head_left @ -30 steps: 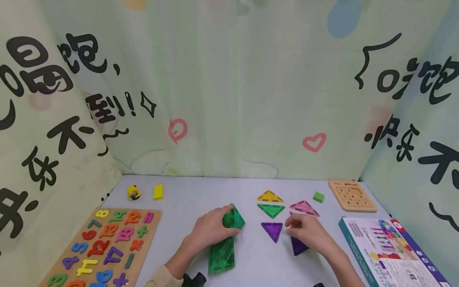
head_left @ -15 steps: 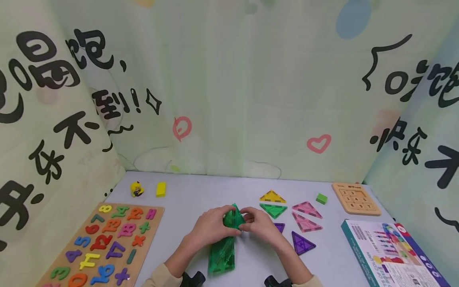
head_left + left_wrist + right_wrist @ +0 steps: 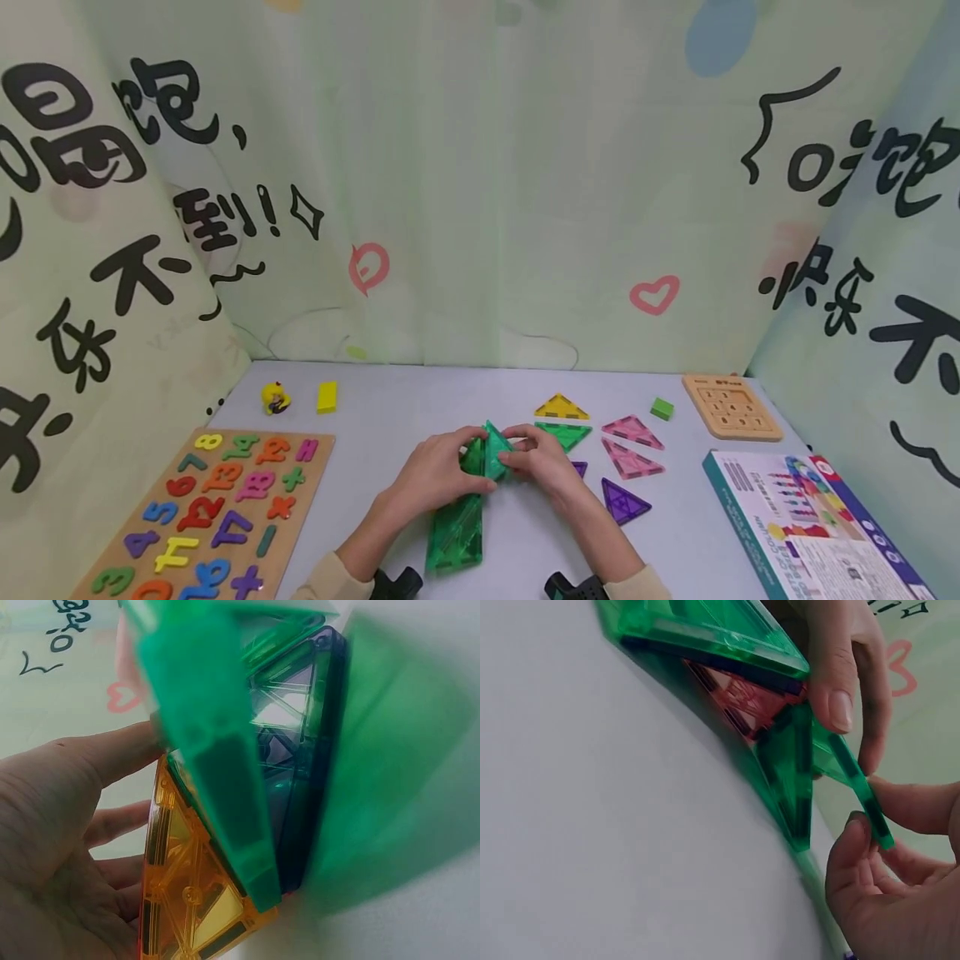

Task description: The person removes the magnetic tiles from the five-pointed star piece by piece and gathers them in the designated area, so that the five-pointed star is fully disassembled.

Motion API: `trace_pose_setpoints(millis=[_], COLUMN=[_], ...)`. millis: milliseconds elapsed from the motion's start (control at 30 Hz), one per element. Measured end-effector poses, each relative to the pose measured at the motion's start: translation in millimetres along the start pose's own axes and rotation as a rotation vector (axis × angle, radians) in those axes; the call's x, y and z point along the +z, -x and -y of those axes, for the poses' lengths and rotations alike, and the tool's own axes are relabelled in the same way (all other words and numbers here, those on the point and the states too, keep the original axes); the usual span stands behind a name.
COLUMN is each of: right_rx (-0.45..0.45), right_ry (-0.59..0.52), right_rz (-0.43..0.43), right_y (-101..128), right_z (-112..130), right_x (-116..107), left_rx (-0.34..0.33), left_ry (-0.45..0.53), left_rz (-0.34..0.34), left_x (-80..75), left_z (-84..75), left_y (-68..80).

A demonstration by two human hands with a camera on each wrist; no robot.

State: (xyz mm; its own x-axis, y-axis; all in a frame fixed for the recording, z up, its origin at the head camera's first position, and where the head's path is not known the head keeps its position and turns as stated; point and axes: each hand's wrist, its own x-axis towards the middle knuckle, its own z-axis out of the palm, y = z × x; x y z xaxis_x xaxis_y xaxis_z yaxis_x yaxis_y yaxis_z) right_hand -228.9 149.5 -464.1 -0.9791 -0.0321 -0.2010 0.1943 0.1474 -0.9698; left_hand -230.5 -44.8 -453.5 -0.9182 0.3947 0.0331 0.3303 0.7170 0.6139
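Observation:
My left hand (image 3: 431, 471) holds a green magnetic-tile structure (image 3: 455, 537), its thumb and fingers around the upper part. My right hand (image 3: 551, 462) pinches a green triangular tile (image 3: 859, 795) between thumb and fingers at the structure's far end. That tile stands tilted out from the rest, as the right wrist view shows. An orange tile (image 3: 187, 885) lies along the left hand's palm side, and a red tile (image 3: 742, 697) shows within the structure. Right of my hands are a purple triangle (image 3: 625, 502), two pink triangles (image 3: 632, 460), a green triangle (image 3: 564, 433) and a yellow one (image 3: 562, 407).
A wooden number board (image 3: 309, 492) fills the table's left side. A printed box (image 3: 810, 517) lies at right, with a small wooden puzzle (image 3: 731, 408) behind it. Toward the back are a green block (image 3: 662, 408), a yellow block (image 3: 327, 397) and a yellow figurine (image 3: 275, 398).
My right hand has moved left from the pink and purple tiles to the structure and pinched the green triangular tile. That tile now tilts away to the right. My left hand keeps its grip.

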Motion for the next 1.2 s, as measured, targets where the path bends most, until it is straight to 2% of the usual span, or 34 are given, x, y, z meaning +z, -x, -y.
trace_pose_setpoints(millis=[233, 367, 533, 767, 1200], right_rx=[0.022, 0.037, 0.019, 0.014, 0.023], right_ry=[-0.233, -0.294, -0.3, -0.315, -0.165], right_rz=[0.051, -0.027, -0.099, -0.109, -0.162], right_y=[7, 10, 10, 6, -16], right_z=[-4, -5, -3, 2, 8], right_x=[10, 15, 15, 10, -3], left_rx=[-0.008, -0.027, -0.047, -0.06, -0.049], left_ry=[0.012, 0.002, 0.009, 0.019, 0.023], left_rz=[-0.014, -0.017, 0.0, 0.008, 0.004], left_x=[-0.2, -0.5, -1.4, -2.1, -1.5], left_z=[2.0, 1.0, -1.7, -1.8, 2.5], left_y=[0.0, 0.8, -0.7, -1.2, -1.3])
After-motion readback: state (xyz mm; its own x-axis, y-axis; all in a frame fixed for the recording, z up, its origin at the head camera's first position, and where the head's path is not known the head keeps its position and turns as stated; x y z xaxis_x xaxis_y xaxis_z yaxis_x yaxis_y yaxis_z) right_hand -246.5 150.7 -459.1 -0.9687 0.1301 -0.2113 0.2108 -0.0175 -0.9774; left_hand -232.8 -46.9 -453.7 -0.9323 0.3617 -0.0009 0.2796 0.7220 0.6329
